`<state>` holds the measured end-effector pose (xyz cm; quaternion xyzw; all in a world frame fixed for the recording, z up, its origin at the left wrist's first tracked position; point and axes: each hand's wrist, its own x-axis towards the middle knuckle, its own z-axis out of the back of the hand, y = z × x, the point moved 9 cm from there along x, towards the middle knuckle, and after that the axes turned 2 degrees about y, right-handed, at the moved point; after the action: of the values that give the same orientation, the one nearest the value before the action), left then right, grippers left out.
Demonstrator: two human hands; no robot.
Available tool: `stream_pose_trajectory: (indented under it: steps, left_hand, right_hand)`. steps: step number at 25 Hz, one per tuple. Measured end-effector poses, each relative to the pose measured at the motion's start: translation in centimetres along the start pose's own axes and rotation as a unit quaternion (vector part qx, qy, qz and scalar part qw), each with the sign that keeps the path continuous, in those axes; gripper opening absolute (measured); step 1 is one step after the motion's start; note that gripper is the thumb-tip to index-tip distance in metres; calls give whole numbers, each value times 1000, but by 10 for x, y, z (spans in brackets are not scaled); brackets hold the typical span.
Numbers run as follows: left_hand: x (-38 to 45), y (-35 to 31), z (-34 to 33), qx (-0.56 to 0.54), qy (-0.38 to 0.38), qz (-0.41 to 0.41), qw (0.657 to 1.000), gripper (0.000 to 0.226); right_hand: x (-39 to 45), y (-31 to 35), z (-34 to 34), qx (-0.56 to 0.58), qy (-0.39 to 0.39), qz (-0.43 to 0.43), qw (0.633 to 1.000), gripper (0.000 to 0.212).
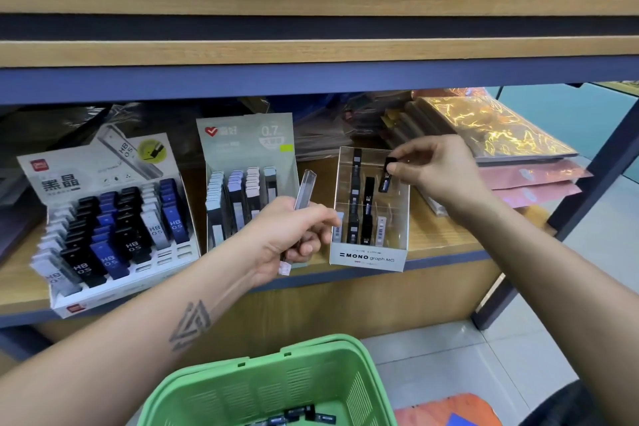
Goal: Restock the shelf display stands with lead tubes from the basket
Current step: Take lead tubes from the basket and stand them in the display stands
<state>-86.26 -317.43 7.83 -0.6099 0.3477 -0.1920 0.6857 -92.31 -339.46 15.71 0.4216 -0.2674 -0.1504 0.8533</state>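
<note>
- A white tiered display stand (114,218) sits at the left of the wooden shelf (446,235), its rows filled with black, blue and grey lead tubes marked HB 0.5.
- Just right of it, a grey 0.7 display stand (247,162) holds upright tubes with pale caps.
- The left hand (294,235) is curled round a clear, greyish lead tube (306,188), which sticks up tilted above the fingers in front of the grey stand.
- A clear MONO graph MG stand (368,254) stands near the shelf's front edge, with a few slim black tubes and pale ones in its compartments.
- The right hand (434,169) pinches a small black lead tube (386,175) by its cap, hanging over the right rear part of the clear stand.
- Glossy orange and pink packets (501,135) lie stacked at the right.
- Below, a green plastic basket (276,380) holds a few dark tubes at its bottom.
</note>
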Motion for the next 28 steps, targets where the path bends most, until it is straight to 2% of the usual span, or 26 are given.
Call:
stream_pose_trajectory:
  steps: [3, 8, 12, 15, 18, 19, 20, 22, 23, 25, 28]
  left_hand:
    - [-1, 1, 1, 9, 4, 5, 1000, 23]
    - [-3, 3, -2, 20, 14, 10, 1000, 21]
    - [-6, 4, -5, -18, 29, 19, 999, 23]
    - [-8, 6, -10, -70, 64, 33, 995, 22]
    - [-13, 7, -15, -80, 103, 41, 991, 24]
    - [-14, 7, -15, -74, 108, 44, 990, 24]
    - [-15, 8, -15, -66, 110, 46, 991, 25]
    - [-21, 7, -13, -42, 104, 47, 993, 25]
    - [-24, 7, -11, -27, 101, 46, 993, 24]
    - [-34, 2, -1, -2, 94, 39, 995, 18]
    - [-51, -7, 29, -9, 80, 29, 996, 17]
  right_hand:
    - [-1, 3, -10, -33, 1, 12, 999, 14]
    - [-3, -1, -33, -111, 22, 22, 993, 16]
    - [-4, -7, -47, -170, 37, 27, 984, 15]
    - [-5, -12, -49, -183, 40, 22, 982, 15]
    - [-14, 13, -41, -228, 18, 75, 971, 23]
    - [-19, 26, -42, -180, 30, 85, 979, 21]
    - [-25, 37, -50, -86, 76, 71, 991, 20]
    - [-43, 59, -79, 91, 205, 21, 974, 23]
    - [-48, 67, -90, 119, 237, 20, 964, 22]
    - [-50, 75, -103, 145, 244, 19, 959, 16]
    - [-42, 77, -108, 142, 198, -4, 970, 17]
